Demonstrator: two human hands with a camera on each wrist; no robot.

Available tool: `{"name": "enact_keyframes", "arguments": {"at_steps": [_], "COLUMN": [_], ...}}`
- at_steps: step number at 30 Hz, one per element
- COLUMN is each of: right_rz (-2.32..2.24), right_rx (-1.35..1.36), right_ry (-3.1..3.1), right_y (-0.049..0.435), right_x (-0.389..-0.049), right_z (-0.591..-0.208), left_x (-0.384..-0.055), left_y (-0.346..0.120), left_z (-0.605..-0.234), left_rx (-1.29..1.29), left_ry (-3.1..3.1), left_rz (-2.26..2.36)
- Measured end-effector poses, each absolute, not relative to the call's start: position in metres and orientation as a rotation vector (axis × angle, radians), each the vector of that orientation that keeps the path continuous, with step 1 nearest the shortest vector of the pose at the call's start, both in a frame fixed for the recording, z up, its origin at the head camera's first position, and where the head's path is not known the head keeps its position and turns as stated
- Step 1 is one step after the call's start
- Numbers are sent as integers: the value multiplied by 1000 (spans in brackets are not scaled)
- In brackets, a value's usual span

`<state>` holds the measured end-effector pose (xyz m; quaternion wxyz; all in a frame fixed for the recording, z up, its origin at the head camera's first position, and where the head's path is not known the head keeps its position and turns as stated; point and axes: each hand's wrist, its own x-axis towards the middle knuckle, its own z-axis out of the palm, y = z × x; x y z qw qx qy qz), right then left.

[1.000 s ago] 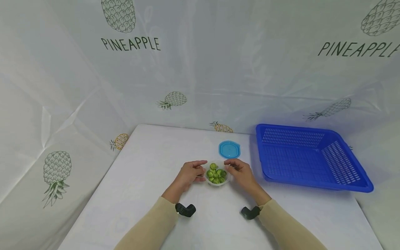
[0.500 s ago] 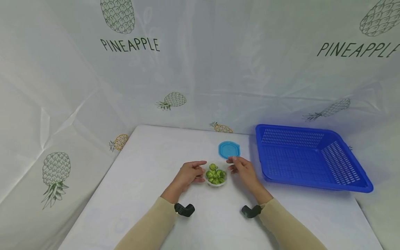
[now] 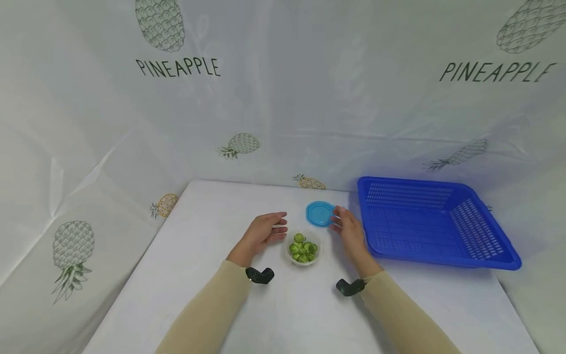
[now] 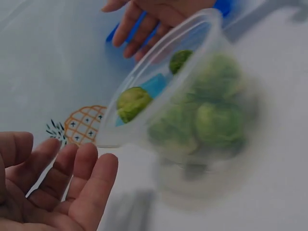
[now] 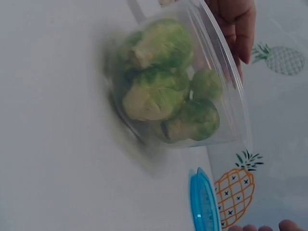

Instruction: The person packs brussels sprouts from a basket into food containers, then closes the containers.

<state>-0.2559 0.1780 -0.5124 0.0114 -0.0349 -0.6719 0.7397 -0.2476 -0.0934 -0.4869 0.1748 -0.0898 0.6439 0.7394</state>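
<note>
A round, clear plastic container (image 3: pixel 302 263) stands on the white table with several Brussels sprouts (image 3: pixel 303 248) inside. Just left of its rim is my left hand (image 3: pixel 264 231), fingers loosely spread and holding nothing; the left wrist view shows the fingertips (image 4: pixel 107 166) close to the container wall. My right hand (image 3: pixel 350 231) has its fingertips at the right edge of a blue lid (image 3: pixel 319 214), which lies flat behind the container. Whether those fingertips touch the lid is hard to tell. In the right wrist view, sprouts (image 5: pixel 156 94) show through the container side.
A large blue perforated plastic basket (image 3: pixel 409 231) sits on the right of the table, close to my right hand. Behind and to the left hangs a white sheet (image 3: pixel 283 98) printed with pineapples. The table's left edge (image 3: pixel 146 255) runs diagonally toward the front.
My right hand has let go of the container and moved away, back and right to the lid's edge. My left hand has come off the container's side and shifted slightly back, its fingers spreading.
</note>
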Motion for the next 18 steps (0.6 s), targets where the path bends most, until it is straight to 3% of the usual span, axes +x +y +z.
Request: {"name": "enact_keyframes", "arguments": {"at_steps": [8, 18], "right_rz": [2232, 2226], "right_rx": [-270, -426], "right_ry": [-2066, -2044], "right_y": [177, 177], "right_x": [-271, -294], "right_z": [-512, -516], "left_x": [-283, -302], "left_y": [-90, -80], "left_z": [-482, -487], "left_rx": [-289, -227], "left_ry": [1589, 1570], "left_rz": [2212, 2167]}}
